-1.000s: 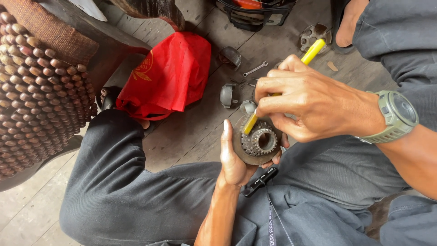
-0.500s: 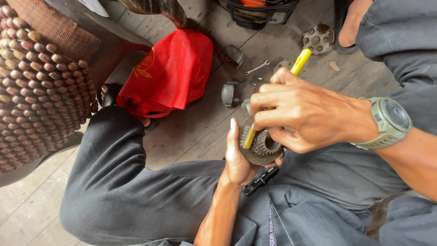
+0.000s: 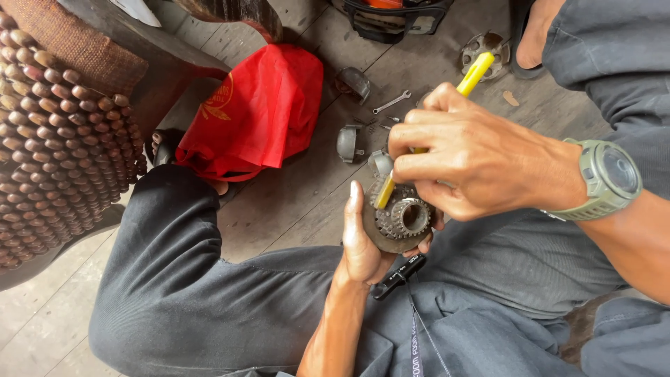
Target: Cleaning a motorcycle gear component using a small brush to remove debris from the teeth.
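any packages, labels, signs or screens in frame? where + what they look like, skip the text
Red plastic bag: on the plank floor, upper centre-left, crumpled, with a gold emblem print on its left side.
Olive-green wristwatch: on the right wrist, round dark face; nothing readable on it.
Dark lanyard strap: bottom centre over the grey clothing, narrow, with pale lettering.
Small black clip: just below the left hand, oblong, with tiny white marking.
No signs seen.

A red plastic bag with a gold print lies crumpled on the wooden floor, beside the knee.
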